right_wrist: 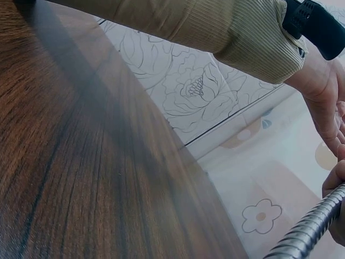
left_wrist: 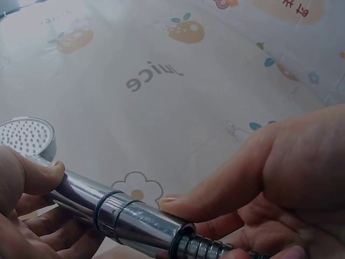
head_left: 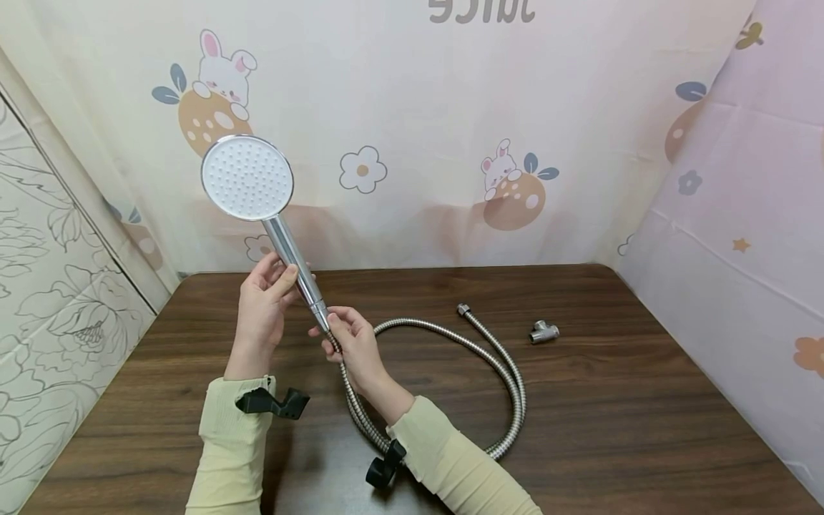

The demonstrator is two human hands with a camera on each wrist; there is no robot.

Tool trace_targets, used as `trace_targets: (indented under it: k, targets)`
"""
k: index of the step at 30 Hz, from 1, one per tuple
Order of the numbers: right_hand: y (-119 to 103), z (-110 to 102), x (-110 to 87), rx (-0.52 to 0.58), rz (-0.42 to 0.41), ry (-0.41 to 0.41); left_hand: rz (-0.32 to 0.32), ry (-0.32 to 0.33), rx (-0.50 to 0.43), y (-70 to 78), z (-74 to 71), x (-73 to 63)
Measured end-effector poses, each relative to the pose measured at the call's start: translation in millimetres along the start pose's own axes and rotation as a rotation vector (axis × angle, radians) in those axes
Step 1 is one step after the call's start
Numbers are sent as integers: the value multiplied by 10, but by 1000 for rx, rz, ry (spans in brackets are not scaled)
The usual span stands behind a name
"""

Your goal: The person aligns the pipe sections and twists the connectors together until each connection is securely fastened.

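A chrome shower head (head_left: 247, 177) with a white nozzle face is held up, tilted to the left, above the table. My left hand (head_left: 265, 304) grips its handle (head_left: 292, 257), thumb across the front. At the handle's lower end my right hand (head_left: 357, 350) pinches the connector (left_wrist: 153, 224), where the ribbed metal hose (left_wrist: 202, 247) meets it. From there the hose (head_left: 444, 329) drops and loops over the table, its free end nut (head_left: 463, 309) lying at the back. In the right wrist view only a stretch of hose (right_wrist: 310, 226) shows beside the fingers.
A small chrome tee fitting (head_left: 543, 332) lies on the brown wooden table (head_left: 611, 400), right of the hose loop. Printed curtains (head_left: 412, 236) hang behind the table and along its right side. A flower-patterned panel (head_left: 58, 322) stands at the left.
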State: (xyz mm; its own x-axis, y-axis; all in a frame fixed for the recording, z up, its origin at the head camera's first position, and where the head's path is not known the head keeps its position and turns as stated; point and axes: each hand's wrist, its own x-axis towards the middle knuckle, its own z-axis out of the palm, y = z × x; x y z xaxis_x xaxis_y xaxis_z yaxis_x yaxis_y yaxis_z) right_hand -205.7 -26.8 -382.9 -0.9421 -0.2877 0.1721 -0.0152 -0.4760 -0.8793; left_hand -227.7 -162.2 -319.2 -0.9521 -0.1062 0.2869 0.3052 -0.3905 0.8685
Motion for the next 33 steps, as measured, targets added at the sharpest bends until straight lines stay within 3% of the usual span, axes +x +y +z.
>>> trace_targets:
  k: [11,22,33]
  targets:
    - [-6,17,18,-45,35,41,-2,-1,18,6,6,-10]
    - [-9,7,4,-97,10,58,13,-14,-10,5,3,-10]
    - [-11,18,-8,-63,11,46,13,2,11,-3,8,-9]
